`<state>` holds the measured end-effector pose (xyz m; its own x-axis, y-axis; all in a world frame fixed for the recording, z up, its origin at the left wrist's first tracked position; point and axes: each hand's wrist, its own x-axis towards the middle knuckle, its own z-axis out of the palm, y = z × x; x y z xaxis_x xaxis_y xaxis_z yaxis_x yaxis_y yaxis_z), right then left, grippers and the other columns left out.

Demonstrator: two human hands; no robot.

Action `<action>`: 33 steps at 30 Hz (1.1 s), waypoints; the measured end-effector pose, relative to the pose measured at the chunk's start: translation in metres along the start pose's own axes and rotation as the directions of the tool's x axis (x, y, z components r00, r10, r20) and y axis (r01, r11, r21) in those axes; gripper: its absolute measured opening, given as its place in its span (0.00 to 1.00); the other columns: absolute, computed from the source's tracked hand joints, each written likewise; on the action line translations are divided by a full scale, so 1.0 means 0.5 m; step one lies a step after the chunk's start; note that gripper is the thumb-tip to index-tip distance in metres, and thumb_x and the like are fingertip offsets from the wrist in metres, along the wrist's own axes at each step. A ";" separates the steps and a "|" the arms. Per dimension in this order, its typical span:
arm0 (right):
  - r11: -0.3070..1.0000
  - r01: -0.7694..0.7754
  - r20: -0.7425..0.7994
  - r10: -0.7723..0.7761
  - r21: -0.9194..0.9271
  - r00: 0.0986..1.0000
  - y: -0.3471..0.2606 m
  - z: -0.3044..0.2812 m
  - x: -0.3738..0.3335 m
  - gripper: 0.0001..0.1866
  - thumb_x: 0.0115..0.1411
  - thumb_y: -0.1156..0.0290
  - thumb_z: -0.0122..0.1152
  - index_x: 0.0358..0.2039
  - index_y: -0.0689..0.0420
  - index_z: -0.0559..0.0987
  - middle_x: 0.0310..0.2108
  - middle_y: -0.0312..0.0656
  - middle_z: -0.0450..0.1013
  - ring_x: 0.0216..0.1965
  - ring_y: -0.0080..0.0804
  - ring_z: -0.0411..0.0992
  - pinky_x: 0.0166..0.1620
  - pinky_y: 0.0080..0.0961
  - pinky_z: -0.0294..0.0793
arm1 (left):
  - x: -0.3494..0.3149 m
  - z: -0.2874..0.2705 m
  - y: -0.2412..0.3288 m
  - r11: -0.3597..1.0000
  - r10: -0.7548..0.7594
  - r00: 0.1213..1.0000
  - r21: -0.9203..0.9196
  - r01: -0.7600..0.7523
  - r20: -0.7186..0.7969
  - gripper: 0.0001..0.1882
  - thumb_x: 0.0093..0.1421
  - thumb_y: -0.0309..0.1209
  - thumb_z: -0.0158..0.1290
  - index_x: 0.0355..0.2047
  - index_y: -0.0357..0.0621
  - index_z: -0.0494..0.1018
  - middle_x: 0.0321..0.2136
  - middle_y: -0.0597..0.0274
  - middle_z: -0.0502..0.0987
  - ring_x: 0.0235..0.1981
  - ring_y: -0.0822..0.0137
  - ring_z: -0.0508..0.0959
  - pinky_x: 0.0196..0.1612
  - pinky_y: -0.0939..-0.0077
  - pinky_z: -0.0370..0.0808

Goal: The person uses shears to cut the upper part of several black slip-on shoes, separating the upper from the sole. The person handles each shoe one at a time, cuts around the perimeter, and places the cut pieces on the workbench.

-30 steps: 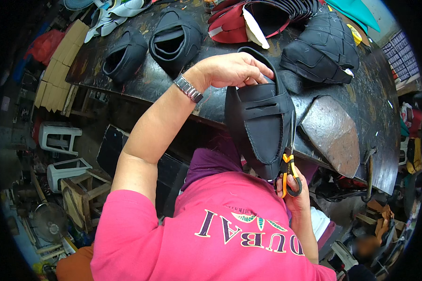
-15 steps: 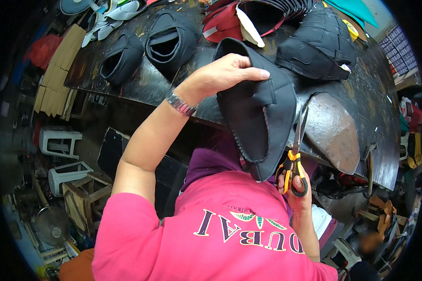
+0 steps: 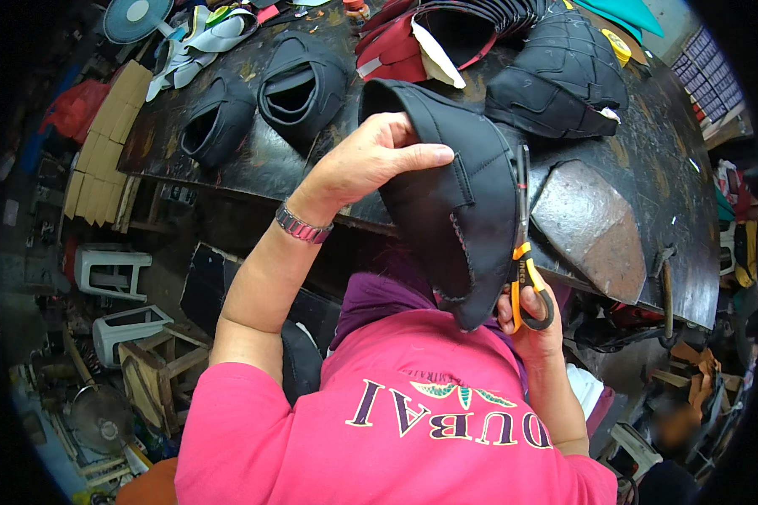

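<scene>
My left hand (image 3: 387,156) grips a black shoe upper (image 3: 480,185) by its top end, thumb on the outer face and fingers tucked inside. The upper hangs tilted at the table's near edge, with its stitched opening facing me and its narrow end close to my shirt. My right hand (image 3: 535,324) is closed around the yellow-and-black handles of a pair of scissors (image 3: 524,261). Their blades point away from me, nearly together, along the upper's right edge. Whether they touch it I cannot tell.
On the dark table (image 3: 665,185) lie two black uppers (image 3: 303,88), a stack of black uppers (image 3: 564,80), red uppers (image 3: 392,50) and a flat brown-grey slab (image 3: 589,227). A hammer-like tool (image 3: 667,286) hangs at the right edge. White stools (image 3: 114,271) stand lower left.
My left hand has shifted left and slightly nearer, turning the upper so its outer side shows more. The scissors have swung more upright, and their blades have come together.
</scene>
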<state>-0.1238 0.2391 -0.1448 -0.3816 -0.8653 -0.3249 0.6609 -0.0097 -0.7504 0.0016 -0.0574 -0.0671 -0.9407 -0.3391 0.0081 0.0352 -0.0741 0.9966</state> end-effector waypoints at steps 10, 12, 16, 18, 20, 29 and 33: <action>0.957 -0.030 0.017 0.037 -0.287 0.999 0.018 -0.042 -0.029 0.43 0.43 0.44 0.79 0.49 0.61 0.71 0.28 0.40 0.72 0.27 0.25 0.73 0.29 0.17 0.72 | -0.027 -0.016 -0.003 1.000 -0.028 0.991 -0.010 0.027 -0.129 0.20 0.64 0.27 0.60 0.54 0.33 0.75 0.49 0.61 0.81 0.49 0.72 0.78 0.57 0.75 0.73; 0.961 -0.038 0.056 0.056 -0.274 0.997 0.020 -0.039 -0.027 0.42 0.43 0.45 0.79 0.49 0.61 0.71 0.28 0.40 0.72 0.27 0.25 0.73 0.29 0.18 0.72 | -0.025 -0.010 -0.001 0.999 0.032 0.996 -0.040 -0.036 -0.082 0.20 0.63 0.28 0.61 0.55 0.34 0.75 0.49 0.61 0.81 0.49 0.72 0.78 0.57 0.75 0.72; 0.980 -0.008 0.007 0.010 -0.197 1.000 0.019 -0.039 -0.015 0.30 0.52 0.61 0.77 0.49 0.58 0.71 0.30 0.39 0.74 0.27 0.24 0.73 0.29 0.18 0.74 | -0.016 -0.011 -0.012 0.968 0.248 0.968 -0.018 -0.249 -0.030 0.22 0.61 0.27 0.61 0.55 0.33 0.75 0.49 0.62 0.81 0.50 0.71 0.78 0.59 0.75 0.72; 0.964 0.167 -0.067 -0.184 -0.207 0.981 0.016 -0.050 -0.009 0.34 0.54 0.57 0.76 0.55 0.59 0.70 0.29 0.38 0.73 0.25 0.24 0.74 0.26 0.18 0.74 | -0.020 -0.041 -0.025 0.956 0.281 0.960 0.098 -0.277 -0.022 0.23 0.59 0.27 0.63 0.55 0.37 0.76 0.48 0.59 0.82 0.47 0.68 0.81 0.54 0.72 0.76; 0.838 0.278 -0.101 -0.364 -0.469 0.926 -0.007 -0.076 -0.003 0.29 0.60 0.59 0.70 0.56 0.60 0.71 0.31 0.37 0.73 0.27 0.21 0.73 0.27 0.14 0.73 | 0.003 -0.085 -0.046 0.908 0.120 0.988 0.414 -0.070 -0.096 0.19 0.57 0.28 0.65 0.49 0.38 0.80 0.46 0.58 0.83 0.44 0.69 0.82 0.48 0.74 0.79; 0.256 0.174 -0.015 -0.600 -0.951 0.800 -0.118 -0.215 0.054 0.09 0.66 0.76 0.62 0.45 0.63 0.76 0.32 0.32 0.76 0.33 0.16 0.71 0.37 0.14 0.69 | -0.076 -0.122 -0.213 0.954 -0.046 0.913 -0.289 -0.080 -0.406 0.15 0.58 0.26 0.66 0.45 0.40 0.81 0.44 0.61 0.83 0.46 0.68 0.81 0.50 0.76 0.75; -0.093 -0.126 -0.045 -0.604 -0.988 0.796 -0.173 -0.244 0.088 0.11 0.63 0.67 0.66 0.41 0.60 0.79 0.27 0.35 0.75 0.28 0.20 0.69 0.36 0.22 0.70 | -0.122 -0.101 -0.196 0.974 -0.228 0.883 -0.090 0.210 -0.409 0.24 0.61 0.34 0.64 0.55 0.39 0.73 0.43 0.59 0.82 0.46 0.69 0.81 0.47 0.77 0.76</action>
<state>-0.2765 0.2628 -0.1643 -0.7319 -0.6601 0.1689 -0.6514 0.6051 -0.4577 0.0725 -0.0767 -0.1696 -0.7011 -0.6663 -0.2539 -0.1325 -0.2281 0.9646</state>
